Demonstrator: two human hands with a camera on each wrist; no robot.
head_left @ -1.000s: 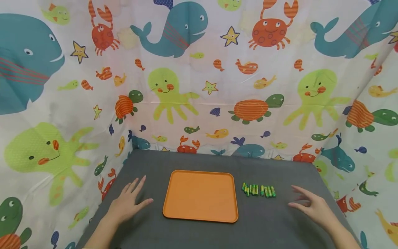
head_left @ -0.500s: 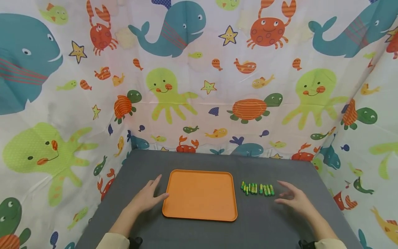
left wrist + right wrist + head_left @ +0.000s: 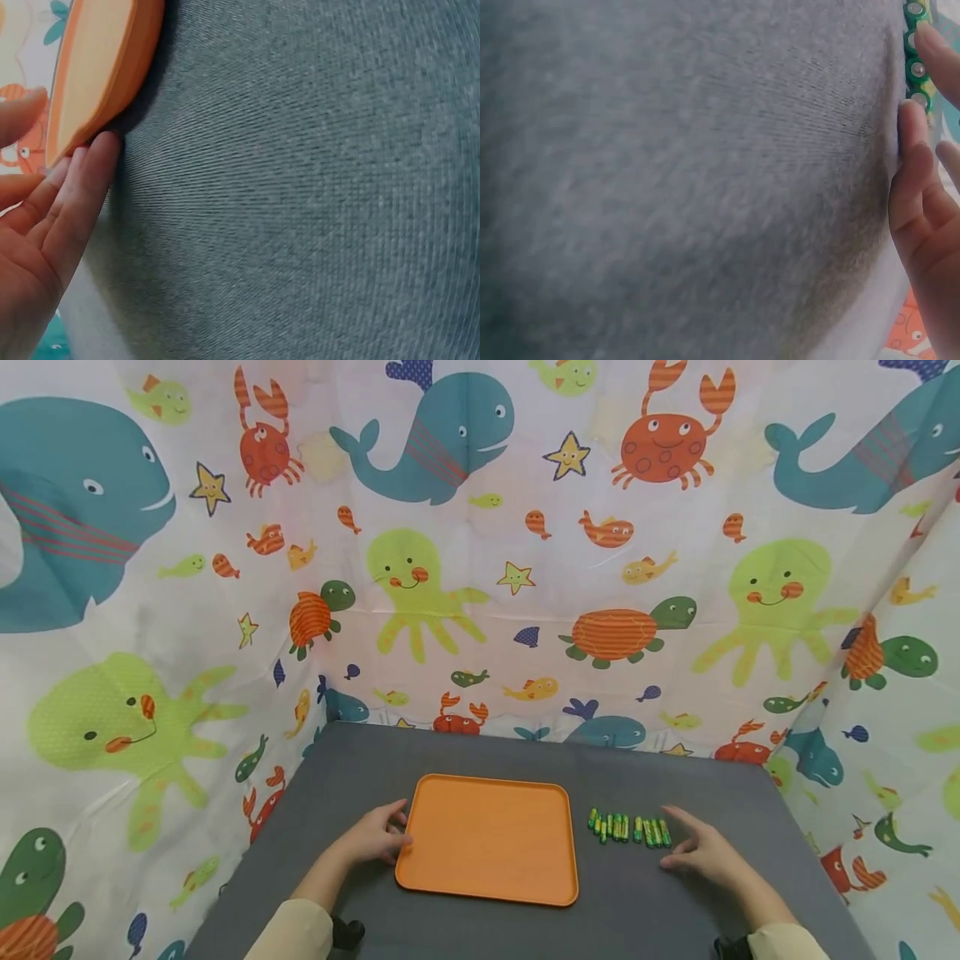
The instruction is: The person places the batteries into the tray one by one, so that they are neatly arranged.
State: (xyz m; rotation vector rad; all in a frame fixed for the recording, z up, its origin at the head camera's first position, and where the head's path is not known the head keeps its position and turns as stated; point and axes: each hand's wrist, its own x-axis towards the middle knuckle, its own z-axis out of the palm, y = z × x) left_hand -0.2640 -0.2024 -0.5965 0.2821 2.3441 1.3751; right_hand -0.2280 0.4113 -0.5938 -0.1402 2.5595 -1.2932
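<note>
An orange tray (image 3: 486, 842) lies on the grey table, its rim (image 3: 127, 82) close up in the left wrist view. At its left edge is my left hand (image 3: 372, 835); the fingertips meet the rim from outside, while the thumb is raised above it. Several green-and-yellow batteries (image 3: 619, 828) stand in a short row right of the tray. My right hand (image 3: 701, 852) hovers at the right end of that row, thumb and forefinger apart. In the right wrist view its fingertips are beside the battery ends (image 3: 916, 70); whether they touch, I cannot tell.
A grey cloth-like surface (image 3: 480, 935) covers the table. Around its back and sides hangs a white curtain (image 3: 495, 652) printed with sea animals. Both forearms wear light sleeves (image 3: 296, 931) with a dark device (image 3: 347, 935) at the wrist.
My left hand has moved right to the tray's left edge, its fingers bending in. My right hand has moved left to the batteries. Tray and batteries stay in place; the head view shifted slightly.
</note>
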